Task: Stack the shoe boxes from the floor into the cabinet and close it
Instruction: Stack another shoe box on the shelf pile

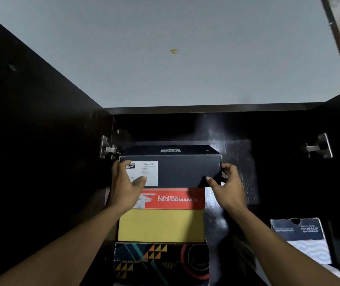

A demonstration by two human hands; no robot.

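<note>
So the dark navy cardboard shoe box (185, 172) is going in right on top of the red-and-white Skechers box (173, 199), inside the dark wooden cabinet (206, 109). It looks like it's touching the red one, but I can't tell if its full weight is down.

The left hand (126, 186) is gripping the navy box's left front corner. Its fingers are curling round the side and the thumb is pressing on the white label (148, 172). The right hand (228, 186) is doing the same at the right front corner, thumb on the front face and the rest wrapped round the side.

Handling-wise, I'm guessing this thing is light and fairly stiff. Cardboard walls do give if you squeeze the middle though, so holding near the corners, like here, seems like the smart spot. The finish looks smooth, so it's probably a bit slidey, which should help when pushing it back along the red box's lid. The lid is likely loose too, so I'd be holding the base and not the lid rim.

Under the red box there's a plain yellow cardboard box (160, 226), and below that a black box with orange and teal patterns (160, 263). That's a tall stack, so easy on the shoving. A blue Skechers Go Walk box (298, 230) is sitting lower down, off to the right of the red one. The open left door (31, 120) is swung out to the left of the red box, so closing isn't done yet.
</note>
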